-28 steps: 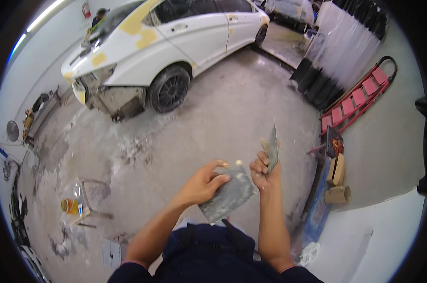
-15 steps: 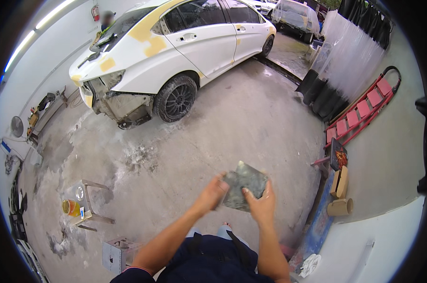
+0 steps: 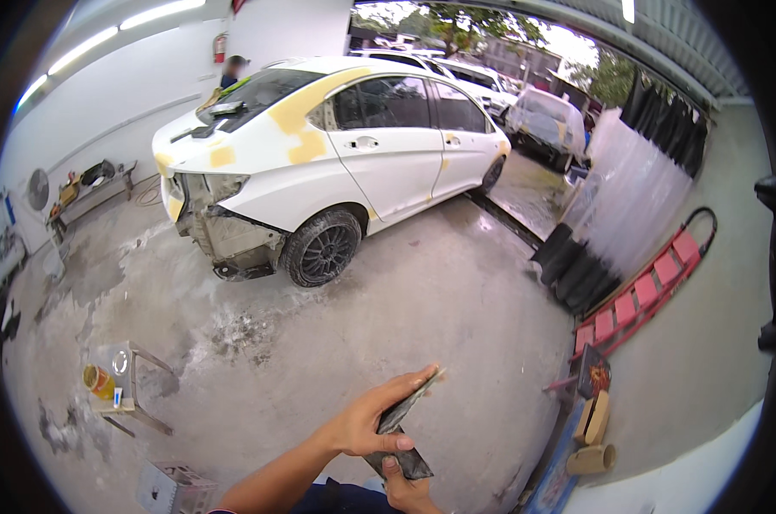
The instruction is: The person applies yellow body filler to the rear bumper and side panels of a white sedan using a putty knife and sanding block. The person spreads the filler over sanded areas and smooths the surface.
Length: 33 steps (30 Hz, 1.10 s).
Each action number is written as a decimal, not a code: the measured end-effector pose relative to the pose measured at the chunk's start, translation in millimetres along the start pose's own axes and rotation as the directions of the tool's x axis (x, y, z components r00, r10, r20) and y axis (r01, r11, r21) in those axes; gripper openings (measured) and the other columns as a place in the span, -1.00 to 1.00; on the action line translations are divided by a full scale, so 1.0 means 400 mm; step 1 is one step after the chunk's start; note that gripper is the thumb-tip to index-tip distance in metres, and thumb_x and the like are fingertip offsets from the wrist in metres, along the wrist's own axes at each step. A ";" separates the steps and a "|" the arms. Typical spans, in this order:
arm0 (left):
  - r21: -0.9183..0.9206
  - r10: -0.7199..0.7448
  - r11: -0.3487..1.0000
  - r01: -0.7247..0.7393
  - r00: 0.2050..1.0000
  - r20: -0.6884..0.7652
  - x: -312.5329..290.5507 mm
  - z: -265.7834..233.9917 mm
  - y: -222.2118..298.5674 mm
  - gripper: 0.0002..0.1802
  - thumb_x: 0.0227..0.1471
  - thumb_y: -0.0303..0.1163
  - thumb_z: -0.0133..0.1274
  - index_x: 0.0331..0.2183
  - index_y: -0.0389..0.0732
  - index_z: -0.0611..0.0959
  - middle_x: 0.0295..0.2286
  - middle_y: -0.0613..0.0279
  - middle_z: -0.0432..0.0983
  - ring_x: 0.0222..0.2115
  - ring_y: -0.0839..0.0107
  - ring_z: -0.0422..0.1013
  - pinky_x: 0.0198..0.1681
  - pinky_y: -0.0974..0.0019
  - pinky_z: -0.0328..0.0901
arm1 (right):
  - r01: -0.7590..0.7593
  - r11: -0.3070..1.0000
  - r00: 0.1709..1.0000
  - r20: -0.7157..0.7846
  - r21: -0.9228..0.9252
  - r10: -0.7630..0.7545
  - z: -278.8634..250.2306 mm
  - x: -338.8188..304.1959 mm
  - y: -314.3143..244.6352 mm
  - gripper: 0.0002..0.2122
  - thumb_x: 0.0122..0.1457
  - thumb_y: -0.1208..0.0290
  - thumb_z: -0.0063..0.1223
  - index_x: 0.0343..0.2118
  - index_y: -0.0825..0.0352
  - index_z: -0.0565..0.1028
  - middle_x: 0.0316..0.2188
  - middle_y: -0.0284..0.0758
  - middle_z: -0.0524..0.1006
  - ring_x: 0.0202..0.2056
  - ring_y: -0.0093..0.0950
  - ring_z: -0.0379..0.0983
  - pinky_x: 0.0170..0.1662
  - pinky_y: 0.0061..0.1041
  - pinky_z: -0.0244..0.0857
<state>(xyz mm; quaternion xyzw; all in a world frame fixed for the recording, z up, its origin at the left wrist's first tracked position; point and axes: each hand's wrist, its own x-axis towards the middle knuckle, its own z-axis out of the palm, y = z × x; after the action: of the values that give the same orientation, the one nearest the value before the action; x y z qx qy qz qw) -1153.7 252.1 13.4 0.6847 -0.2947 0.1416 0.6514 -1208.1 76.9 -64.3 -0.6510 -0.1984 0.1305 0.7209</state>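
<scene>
My left hand (image 3: 366, 420) is closed on a thin, flat grey plate (image 3: 407, 406), seen nearly edge-on, with its fingers along the far side and a pale yellowish smear at its tip. Just below it a second dark flat piece (image 3: 415, 464) slants down to the right. My left thumb lies across that piece, and the thumb of my right hand (image 3: 409, 495) presses on it from below. Much of the right hand is cut off by the lower edge. Whether the two pieces are joined cannot be made out.
A white car (image 3: 388, 163) with yellow filler patches and its rear bumper off stands ahead. A stool (image 3: 139, 398) at left holds a yellow tub (image 3: 99, 382) and a small tube. A crate (image 3: 175, 488) is lower left. A red stepladder (image 3: 641, 295) leans at right. Another person stands behind the car.
The view has tilted up, showing more of the yard. The flat plate, broad side on before, is now turned edge-on in my left hand. My right hand has moved lower and nearer me.
</scene>
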 end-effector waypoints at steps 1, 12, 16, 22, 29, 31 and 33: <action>-0.082 -0.047 0.995 0.050 0.998 0.031 0.006 0.001 0.018 0.20 -0.07 0.20 0.29 0.38 -0.20 0.11 0.30 -0.11 0.10 0.22 -0.04 0.20 0.29 -0.04 0.07 | 0.033 0.999 0.996 -0.077 -0.005 -0.034 -0.005 0.020 -0.016 -0.50 0.35 0.22 0.08 0.18 0.51 0.32 0.04 -0.19 0.50 0.06 -0.44 0.40 0.15 -0.43 0.25; -0.069 0.116 0.992 -0.110 0.989 0.092 0.056 -0.058 0.143 0.04 0.04 0.15 0.19 0.32 -0.30 0.21 0.29 -0.14 0.15 0.24 0.02 0.23 0.31 0.08 0.06 | 0.359 0.912 0.932 0.127 -0.196 -0.340 0.069 0.039 -0.198 -0.41 0.43 0.06 -0.22 0.32 0.45 0.17 0.29 -0.09 0.25 0.30 -0.16 0.15 0.35 -0.15 0.00; -0.048 0.008 0.999 -0.003 0.993 0.119 0.015 -0.016 0.127 -0.05 0.11 -0.03 0.17 0.32 -0.32 0.17 0.32 -0.11 0.07 0.26 0.05 0.15 0.33 0.10 0.03 | 0.300 0.940 0.880 -0.335 -0.162 -0.338 0.053 0.071 -0.184 -0.34 0.39 0.02 -0.09 0.34 0.45 0.13 0.30 -0.08 0.27 0.32 -0.18 0.16 0.37 -0.18 -0.01; 0.222 -0.031 0.975 0.000 0.990 0.138 -0.041 0.025 0.069 -0.17 0.22 -0.26 0.11 0.38 -0.16 0.11 0.32 -0.15 0.10 0.29 0.01 0.15 0.34 0.13 0.05 | 0.314 0.948 0.865 -0.426 0.045 -0.267 -0.037 0.151 -0.205 -0.45 0.35 0.23 0.06 0.27 0.48 0.25 0.21 -0.06 0.37 0.17 -0.23 0.36 0.24 -0.26 0.24; -0.178 -0.599 0.780 0.600 0.798 0.062 -0.063 0.025 0.081 -0.58 0.12 -0.31 0.29 -0.01 -0.19 0.57 -0.25 0.23 0.65 -0.23 0.54 0.50 -0.10 0.36 0.39 | 0.355 0.555 0.935 -0.296 0.753 -0.196 -0.216 0.209 -0.180 -0.55 0.37 0.13 0.01 0.23 0.24 0.39 -0.41 -0.43 0.58 -0.47 -0.63 0.45 -0.38 -0.48 0.40; -0.208 -0.659 0.731 0.649 0.752 0.031 -0.038 0.049 0.090 -0.65 0.14 -0.31 0.28 -0.09 -0.19 0.56 -0.31 0.35 0.59 -0.29 0.61 0.46 -0.18 0.43 0.37 | 0.201 0.774 0.956 -0.292 0.601 -0.022 -0.224 0.213 -0.148 -0.43 0.30 0.03 0.08 0.29 0.19 0.34 -0.52 -0.46 0.52 -0.56 -0.66 0.34 -0.47 -0.52 0.30; -0.526 -0.737 0.616 0.586 0.665 -0.122 -0.007 0.053 0.089 -0.63 0.15 -0.32 0.26 -0.05 -0.19 0.54 -0.27 0.33 0.59 -0.29 0.58 0.46 -0.19 0.44 0.36 | 0.182 0.968 0.961 -0.241 0.173 -0.137 -0.213 0.204 -0.118 -0.38 0.26 0.04 0.14 0.31 0.23 0.31 -0.38 -0.32 0.56 -0.43 -0.55 0.44 -0.33 -0.50 0.37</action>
<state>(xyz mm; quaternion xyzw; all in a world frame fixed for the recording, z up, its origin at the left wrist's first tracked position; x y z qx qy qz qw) -1181.0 232.9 38.2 0.5435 0.0716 -0.0726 0.8332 -1100.1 32.5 -14.5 -0.5702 -0.1531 0.0152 0.8070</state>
